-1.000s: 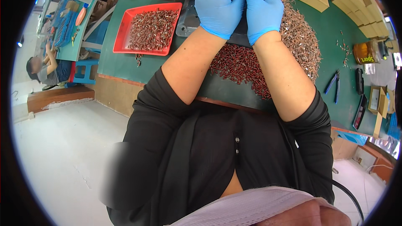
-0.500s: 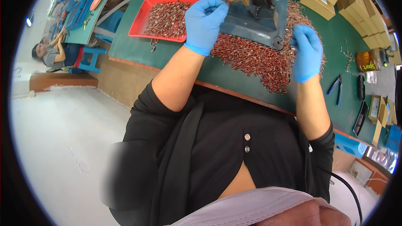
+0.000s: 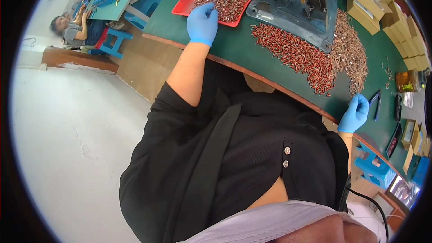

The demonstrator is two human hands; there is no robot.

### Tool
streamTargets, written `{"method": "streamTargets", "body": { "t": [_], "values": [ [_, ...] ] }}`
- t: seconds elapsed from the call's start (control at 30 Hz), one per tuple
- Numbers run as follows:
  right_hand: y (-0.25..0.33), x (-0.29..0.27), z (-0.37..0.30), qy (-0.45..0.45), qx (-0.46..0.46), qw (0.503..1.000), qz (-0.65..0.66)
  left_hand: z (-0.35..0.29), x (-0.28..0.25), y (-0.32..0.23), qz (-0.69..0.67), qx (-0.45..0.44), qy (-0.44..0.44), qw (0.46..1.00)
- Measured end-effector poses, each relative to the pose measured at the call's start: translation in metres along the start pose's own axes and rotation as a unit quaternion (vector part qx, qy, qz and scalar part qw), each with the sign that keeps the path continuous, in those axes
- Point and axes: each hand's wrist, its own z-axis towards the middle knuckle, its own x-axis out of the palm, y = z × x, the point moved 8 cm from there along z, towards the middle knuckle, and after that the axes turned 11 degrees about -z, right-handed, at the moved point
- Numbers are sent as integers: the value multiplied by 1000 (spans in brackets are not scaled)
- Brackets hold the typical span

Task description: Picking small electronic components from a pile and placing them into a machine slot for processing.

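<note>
My left hand (image 3: 202,23), in a blue glove, is at the near left rim of a red tray (image 3: 182,5). Its fingers are curled in over a heap of small red-and-silver parts (image 3: 225,2); what they hold, if anything, is hidden. My right hand (image 3: 354,113), gloved too, is by the table's front edge, just below the tip of a paler pile of thin parts (image 3: 353,56). Its fingertips are pressed together, and I cannot make out anything between them. A dark blue metal machine base (image 3: 288,23) stands between the tray and that pile, with loose red parts (image 3: 299,56) spread before it.
Blue-handled pliers (image 3: 375,104) lie right of my right hand. Open cardboard boxes (image 3: 366,4) stand at the back right, near a brown-yellow jar (image 3: 407,82). A person (image 3: 74,31) sits at another bench on the far left, beside a blue stool (image 3: 116,42).
My left hand has left the machine and come to the tray. My right hand has moved from beside the pile toward the table's front edge. The whole view has shifted.
</note>
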Motion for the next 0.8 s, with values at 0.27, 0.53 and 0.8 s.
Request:
{"method": "streamTargets", "body": {
  "t": [0.27, 0.53, 0.8],
  "values": [
    [13, 7, -4, 0, -29, 998, -53, -39, -22, -2, -22, 81, -6, 996],
    [-2, 7, 9, -3, -21, 998, -54, -33, 6, -64, 71, 278, 15, 958],
    [-15, 16, 59, 21, -14, 994, -109, -20, 93, -92, 96, 319, 83, 939]
  ]
}}
